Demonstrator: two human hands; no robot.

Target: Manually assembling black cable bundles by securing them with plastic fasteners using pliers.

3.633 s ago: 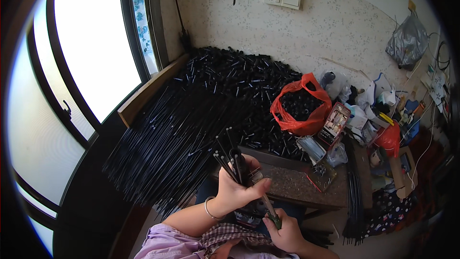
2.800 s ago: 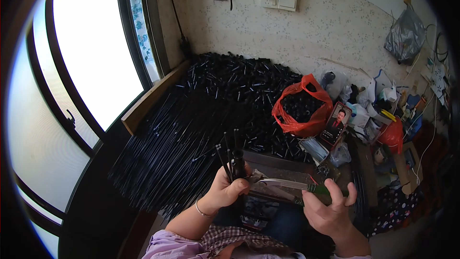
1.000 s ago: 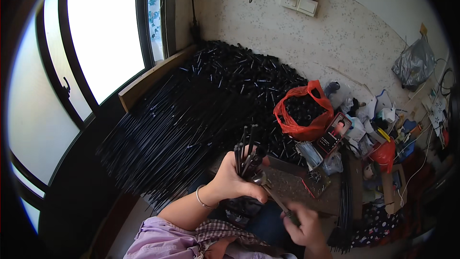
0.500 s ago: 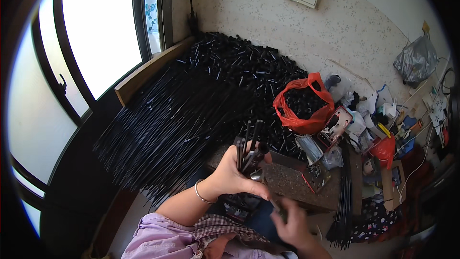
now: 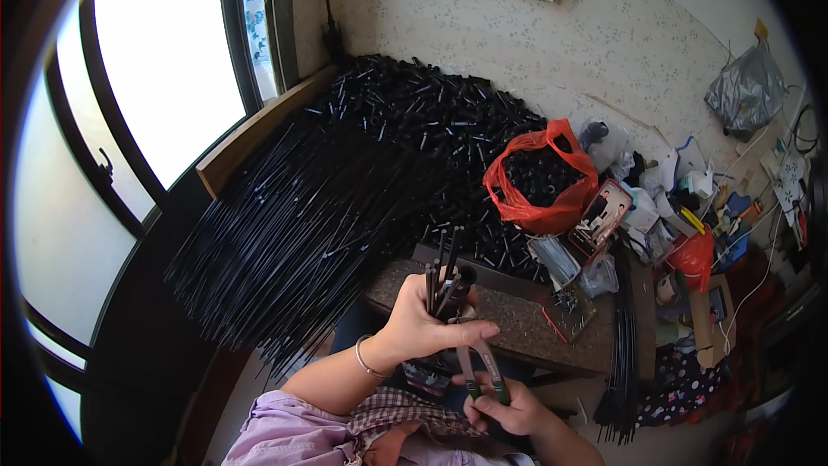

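My left hand is closed around a bundle of thin black rods that stand upright out of the fist. Just below it, my right hand grips a pair of pliers with dark green handles, whose jaws point up at the lower ends of the rods. Both hands hover above the near edge of a small brown speckled work board.
A large heap of long black rods and short black tubes fills the floor ahead and left. A red bag of black parts sits right of it. Packets, boxes and wires clutter the right. A window lies left.
My right hand went from the lap to the right holding the pliers, then came back low under my left hand. The view shifted slightly; the rod bundle stayed in my left fist.
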